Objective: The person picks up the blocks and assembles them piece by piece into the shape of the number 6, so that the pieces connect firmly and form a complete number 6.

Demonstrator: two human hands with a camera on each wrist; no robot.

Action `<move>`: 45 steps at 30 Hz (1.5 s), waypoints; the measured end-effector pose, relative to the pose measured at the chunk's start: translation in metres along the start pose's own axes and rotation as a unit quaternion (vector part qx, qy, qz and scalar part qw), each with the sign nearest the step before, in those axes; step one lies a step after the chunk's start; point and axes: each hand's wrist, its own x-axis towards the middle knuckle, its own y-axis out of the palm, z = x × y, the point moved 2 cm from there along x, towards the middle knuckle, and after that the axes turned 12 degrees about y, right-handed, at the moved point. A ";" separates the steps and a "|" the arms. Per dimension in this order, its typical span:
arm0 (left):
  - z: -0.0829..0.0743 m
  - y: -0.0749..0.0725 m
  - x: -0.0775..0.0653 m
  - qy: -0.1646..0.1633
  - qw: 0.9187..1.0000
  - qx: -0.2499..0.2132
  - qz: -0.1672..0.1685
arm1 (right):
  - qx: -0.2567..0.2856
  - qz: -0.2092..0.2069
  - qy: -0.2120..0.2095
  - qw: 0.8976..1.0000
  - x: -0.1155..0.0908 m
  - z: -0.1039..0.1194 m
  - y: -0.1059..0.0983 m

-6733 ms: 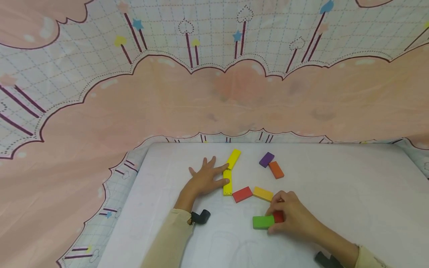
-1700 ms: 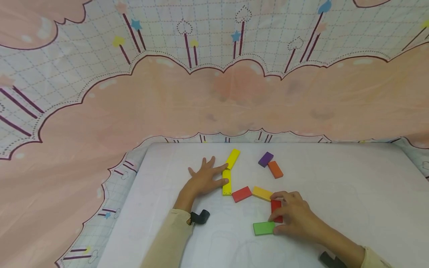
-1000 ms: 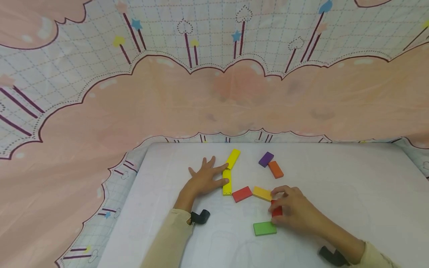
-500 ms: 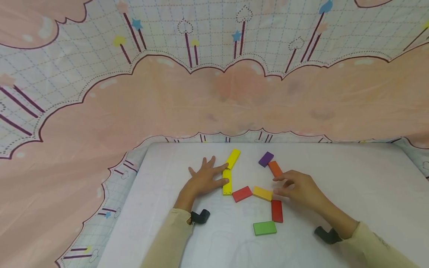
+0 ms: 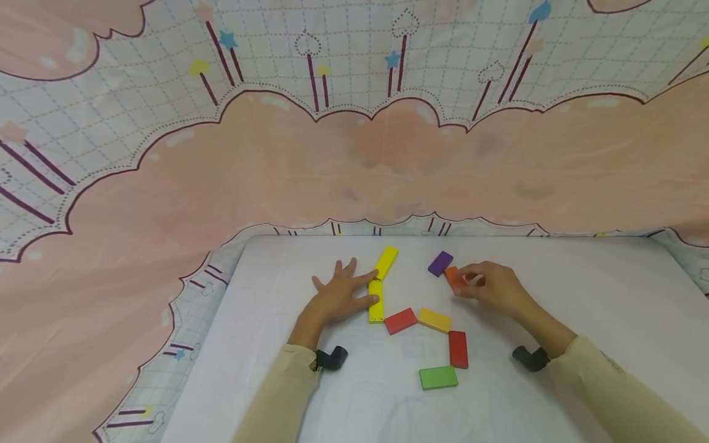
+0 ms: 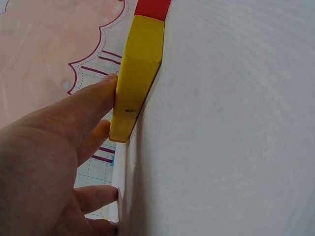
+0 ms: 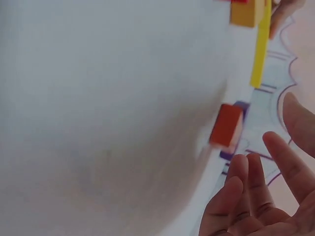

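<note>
My left hand lies with spread fingers beside two yellow blocks, the far yellow block and the near yellow block. Its index fingertip is at their joint, and its thumb touches the near one. In the left wrist view the fingertips rest along the yellow block. My right hand reaches to the orange block, thumb and index finger at its right side. The right wrist view shows that hand with parted fingers, short of the orange block. A purple block touches the orange one's far end.
A row runs on from the near yellow block: a red block, an amber block, a second red block and a green block. All lie on the white tabletop. A patterned cloth hangs behind.
The right hand has let go of the second red block and moved up to the orange block. Earlier, that red block was shifted and the green block slid toward me. The left hand stays put.
</note>
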 end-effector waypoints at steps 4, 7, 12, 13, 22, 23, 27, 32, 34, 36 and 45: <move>0.002 0.001 0.001 -0.002 1.000 0.002 0.005 | 0.008 0.006 0.017 1.000 0.009 -0.002 0.000; 0.002 0.001 0.002 -0.002 1.000 0.002 0.006 | 0.014 0.011 0.025 1.000 0.014 -0.003 0.000; 0.002 0.000 0.001 -0.002 1.000 0.004 0.004 | 0.007 0.018 0.028 0.999 0.021 -0.005 0.000; 0.002 0.000 0.001 -0.002 1.000 0.005 0.004 | 0.003 0.022 0.028 0.999 0.023 -0.005 0.001; 0.000 0.000 0.001 -0.005 1.000 0.006 0.004 | 0.003 0.062 0.039 0.997 0.033 -0.007 0.005; 0.000 0.000 0.001 -0.005 1.000 0.005 0.003 | 0.003 0.064 0.038 0.997 0.033 -0.007 0.005; 0.000 0.000 0.000 -0.004 1.000 0.001 0.002 | 0.004 0.067 0.026 0.997 0.031 -0.004 0.006; 0.000 0.000 0.000 -0.003 1.000 0.002 0.002 | 0.012 0.064 0.023 0.998 0.028 -0.003 0.005; 0.001 0.000 0.000 -0.003 1.000 0.002 0.003 | 0.015 0.064 0.025 0.997 0.027 -0.003 0.005; 0.001 0.000 0.001 -0.002 1.000 0.002 0.002 | 0.020 0.064 0.028 0.997 0.027 -0.004 0.005; 0.002 0.001 0.002 -0.003 1.000 -0.001 0.004 | 0.058 0.044 0.042 0.996 0.020 -0.007 0.009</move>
